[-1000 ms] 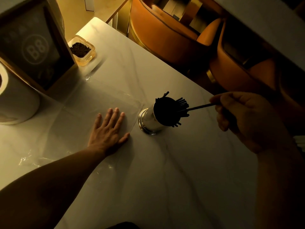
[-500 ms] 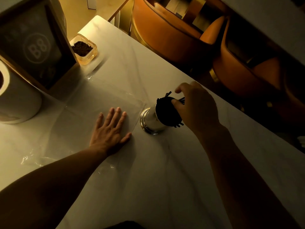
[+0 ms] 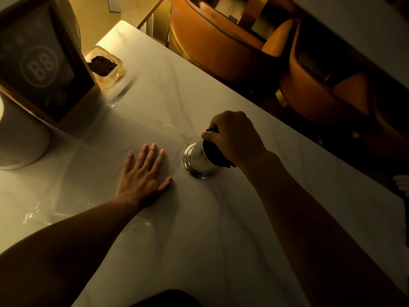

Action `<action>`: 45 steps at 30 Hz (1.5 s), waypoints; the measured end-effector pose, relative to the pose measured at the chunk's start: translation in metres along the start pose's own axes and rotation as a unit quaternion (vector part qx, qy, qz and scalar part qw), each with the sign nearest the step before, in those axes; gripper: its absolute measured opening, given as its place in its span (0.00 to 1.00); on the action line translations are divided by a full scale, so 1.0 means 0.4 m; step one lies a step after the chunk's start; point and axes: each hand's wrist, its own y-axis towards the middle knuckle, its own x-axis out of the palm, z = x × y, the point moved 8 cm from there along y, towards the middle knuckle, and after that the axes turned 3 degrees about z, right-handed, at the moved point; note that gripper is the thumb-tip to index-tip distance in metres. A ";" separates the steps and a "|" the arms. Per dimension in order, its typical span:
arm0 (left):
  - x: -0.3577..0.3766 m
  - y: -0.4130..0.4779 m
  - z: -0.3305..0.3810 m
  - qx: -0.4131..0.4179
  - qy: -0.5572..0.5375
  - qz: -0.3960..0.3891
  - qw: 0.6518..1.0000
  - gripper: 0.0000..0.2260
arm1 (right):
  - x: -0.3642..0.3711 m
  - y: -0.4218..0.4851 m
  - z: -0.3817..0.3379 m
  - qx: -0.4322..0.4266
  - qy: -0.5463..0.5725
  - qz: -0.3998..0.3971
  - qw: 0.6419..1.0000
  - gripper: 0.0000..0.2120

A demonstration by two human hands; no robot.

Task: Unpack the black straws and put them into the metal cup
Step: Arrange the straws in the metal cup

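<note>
Marble worktop (image 3: 221, 229): right hand (image 3: 234, 138) pinches black straws (image 3: 212, 151) filling the shiny metal cup (image 3: 195, 161); left hand (image 3: 143, 176) flat on empty clear wrapper (image 3: 99, 156), task seemingly nearly finished.

A café or restaurant dining area is indicated. A white marble-patterned table (image 3: 221, 229) is seen under dim, warm lighting, with orange upholstered chairs (image 3: 212, 43) on gold-coloured frames drawn up along its far edge. A framed table sign (image 3: 42, 60) marked "B8" inside a circle is stood at the left corner, as is used for numbering tables. Beside it, a small amber glass dish (image 3: 106, 67) filled with dark granules is placed. A metal cup (image 3: 197, 161) packed with black straws (image 3: 212, 151) is stood near the middle, suggesting service stock.
</note>
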 end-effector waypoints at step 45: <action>-0.025 -0.004 0.014 -0.006 0.011 -0.027 1.000 0.40 | -0.045 -0.167 0.123 0.292 0.442 0.084 0.844 0.12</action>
